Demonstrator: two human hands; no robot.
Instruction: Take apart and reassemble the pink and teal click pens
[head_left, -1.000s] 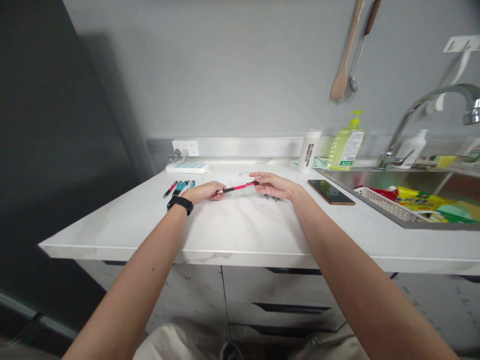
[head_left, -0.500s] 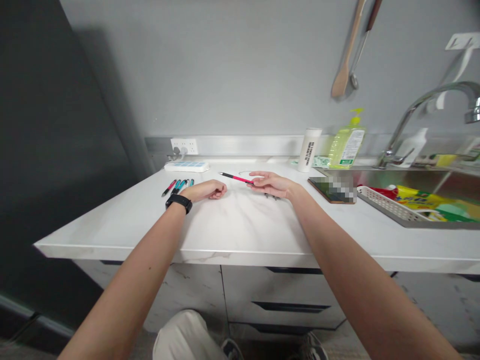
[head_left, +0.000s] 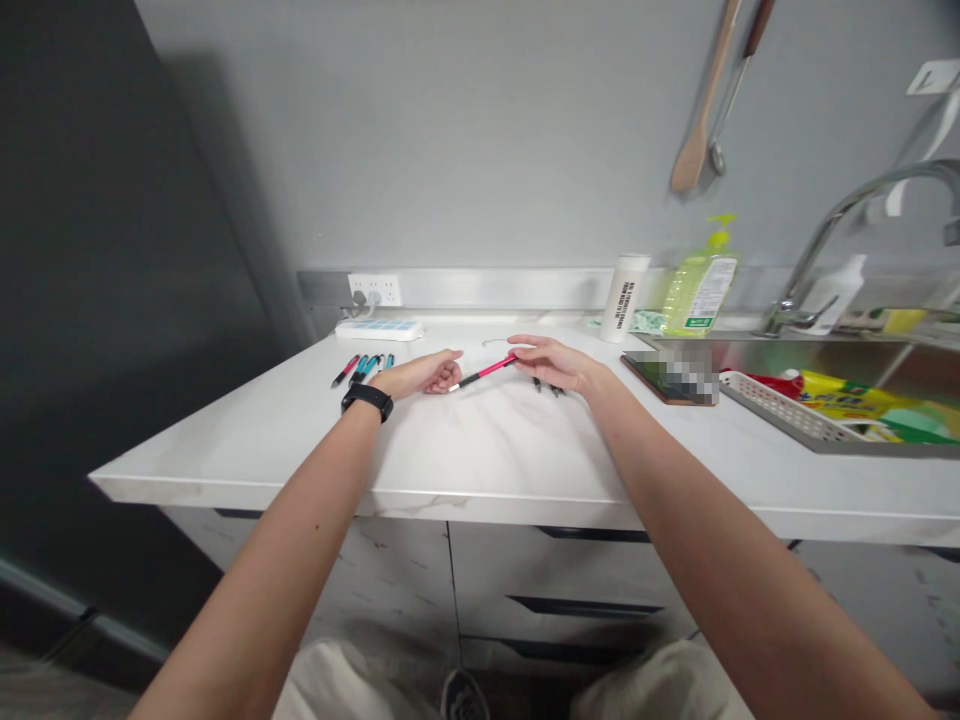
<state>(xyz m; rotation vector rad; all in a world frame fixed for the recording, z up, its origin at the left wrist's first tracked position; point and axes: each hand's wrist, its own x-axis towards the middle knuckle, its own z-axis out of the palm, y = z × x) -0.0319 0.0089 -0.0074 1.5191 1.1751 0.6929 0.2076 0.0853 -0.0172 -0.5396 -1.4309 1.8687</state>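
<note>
A pink pen (head_left: 491, 371) with a black grip slants down to the left between my hands. The fingertips of my right hand (head_left: 553, 362) pinch its upper end. Its pale tip is right by the curled fingers of my left hand (head_left: 427, 374); whether they touch I cannot tell. The left thumb stands away from those fingers, and nothing is gripped there. Beside my left wrist, with its black watch (head_left: 367, 398), several pens (head_left: 363, 370) lie in a row, one pink and others blue. Dark pens (head_left: 555, 390) lie partly hidden under my right hand.
A power strip (head_left: 379, 330) lies at the back left under a wall socket (head_left: 375, 290). Toward the right stand a white bottle (head_left: 625, 298) and a yellow-green soap dispenser (head_left: 701, 290). A phone-like tablet (head_left: 660, 377) lies by the sink's perforated tray (head_left: 780, 405). The countertop's front edge (head_left: 487, 508) runs near me.
The pink pen has swung so its tip points down-left toward my left hand. My left thumb has lifted away from the curled fingers. The view has shifted slightly.
</note>
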